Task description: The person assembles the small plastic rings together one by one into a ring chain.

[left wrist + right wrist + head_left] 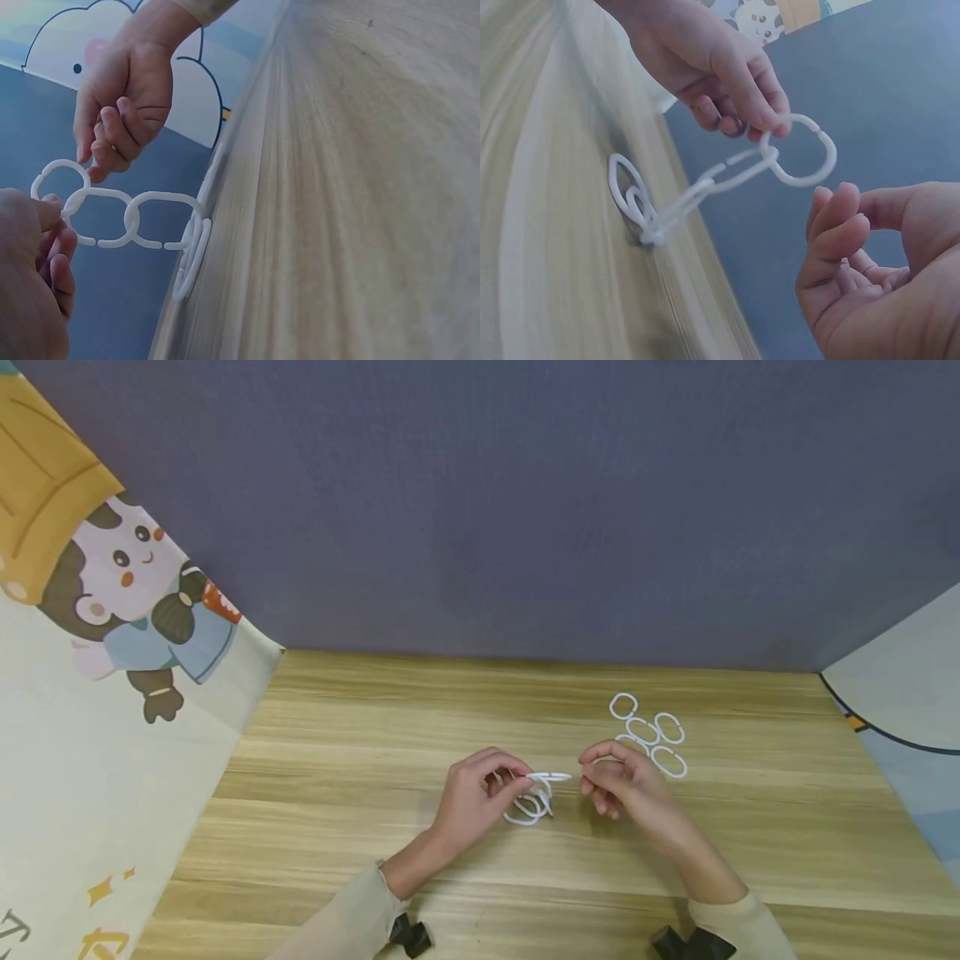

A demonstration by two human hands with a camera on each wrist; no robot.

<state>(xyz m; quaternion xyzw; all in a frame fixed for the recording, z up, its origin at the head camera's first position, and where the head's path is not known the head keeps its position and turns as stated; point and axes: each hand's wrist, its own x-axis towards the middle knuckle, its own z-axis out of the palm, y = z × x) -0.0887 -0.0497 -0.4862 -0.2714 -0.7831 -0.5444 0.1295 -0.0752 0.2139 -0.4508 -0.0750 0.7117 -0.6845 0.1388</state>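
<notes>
In my left hand (476, 797) the thumb and fingertips pinch the end link of a white plastic link chain (161, 196). This end link (808, 181) is a ring with a small gap in its side. From it the other links slant down, and the lowest ones rest on the table in the right wrist view. My right hand (626, 785) hovers just right of the end link, its fingers loosely bent with nothing between them. In the right wrist view its fingertips (846, 196) are close below the ring but apart from it.
Several loose white links (656, 748) lie on the wooden table (337, 743) beyond my right hand, some overlapping. A dark blue panel (525, 510) stands along the back edge. Printed sheets with cartoon figures line the left (150, 577) and right sides.
</notes>
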